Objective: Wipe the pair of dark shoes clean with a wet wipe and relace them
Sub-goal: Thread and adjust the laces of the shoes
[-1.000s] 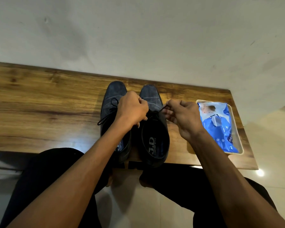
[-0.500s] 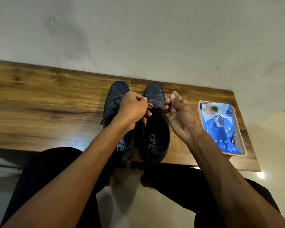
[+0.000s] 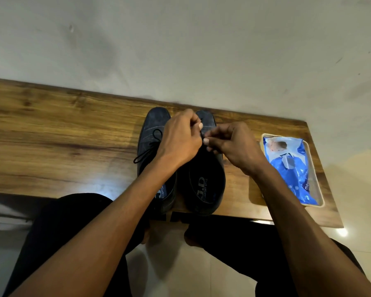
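Note:
Two dark blue suede shoes stand side by side on the wooden table [image 3: 51,129], toes toward the wall. The left shoe [image 3: 152,129] has a black lace [image 3: 147,150] tied, with a loop hanging off its left side. Over the tongue of the right shoe [image 3: 206,183], both hands meet. My left hand [image 3: 180,140] has its fingers curled and pinches the right shoe's lace. My right hand [image 3: 234,144] pinches the same lace between thumb and fingertips. The lace itself is mostly hidden under my fingers.
A blue pack of wet wipes [image 3: 291,168] lies in a shallow cream tray [image 3: 318,189] at the table's right end. A pale wall runs behind the table. My knees in black trousers sit under the near table edge, above a tiled floor.
My right hand moved left and closed its fingers, meeting my left hand over the right shoe. My left hand shifted slightly toward the toe.

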Demonstrator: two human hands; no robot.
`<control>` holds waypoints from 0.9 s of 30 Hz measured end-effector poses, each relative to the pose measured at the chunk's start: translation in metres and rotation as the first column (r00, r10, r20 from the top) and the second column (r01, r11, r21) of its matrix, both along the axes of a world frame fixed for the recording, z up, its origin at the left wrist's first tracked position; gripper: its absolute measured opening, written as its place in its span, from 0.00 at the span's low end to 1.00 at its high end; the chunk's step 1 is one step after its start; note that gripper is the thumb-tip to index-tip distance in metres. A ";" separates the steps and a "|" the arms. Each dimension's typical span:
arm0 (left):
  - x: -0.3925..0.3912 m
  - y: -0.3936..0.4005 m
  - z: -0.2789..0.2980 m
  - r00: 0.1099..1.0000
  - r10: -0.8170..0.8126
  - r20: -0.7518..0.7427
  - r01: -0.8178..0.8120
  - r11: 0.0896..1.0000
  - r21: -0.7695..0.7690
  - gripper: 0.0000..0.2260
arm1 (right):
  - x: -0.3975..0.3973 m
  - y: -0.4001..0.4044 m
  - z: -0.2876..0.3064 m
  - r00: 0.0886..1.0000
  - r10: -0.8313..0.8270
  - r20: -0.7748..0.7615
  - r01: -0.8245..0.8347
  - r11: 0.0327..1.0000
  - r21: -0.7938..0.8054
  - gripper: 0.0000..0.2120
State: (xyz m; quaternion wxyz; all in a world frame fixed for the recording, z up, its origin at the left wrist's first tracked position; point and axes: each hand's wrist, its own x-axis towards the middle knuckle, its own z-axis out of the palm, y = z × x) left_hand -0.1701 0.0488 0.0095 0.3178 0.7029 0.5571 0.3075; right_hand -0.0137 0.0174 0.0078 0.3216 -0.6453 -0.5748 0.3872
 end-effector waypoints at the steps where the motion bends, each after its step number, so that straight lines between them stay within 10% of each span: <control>1: 0.002 0.000 0.000 1.000 -0.025 -0.007 0.025 0.999 0.043 0.03 | 0.000 0.001 0.002 0.998 0.027 0.049 -0.028 1.000 0.008 0.04; 6: 0.004 0.000 0.001 0.992 -0.124 0.018 0.123 0.991 0.045 0.03 | -0.001 0.001 0.004 0.975 0.065 0.211 -0.079 0.995 0.060 0.05; 19: -0.004 -0.003 -0.002 0.996 -0.085 0.009 0.085 0.988 -0.126 0.03 | -0.001 -0.002 0.003 0.954 -0.119 -0.277 0.081 0.986 -0.147 0.04; 27: 0.004 -0.010 -0.006 0.998 0.040 -0.049 -0.046 0.992 -0.119 0.03 | -0.008 -0.002 0.001 0.918 -0.265 -0.296 0.229 0.962 -0.151 0.06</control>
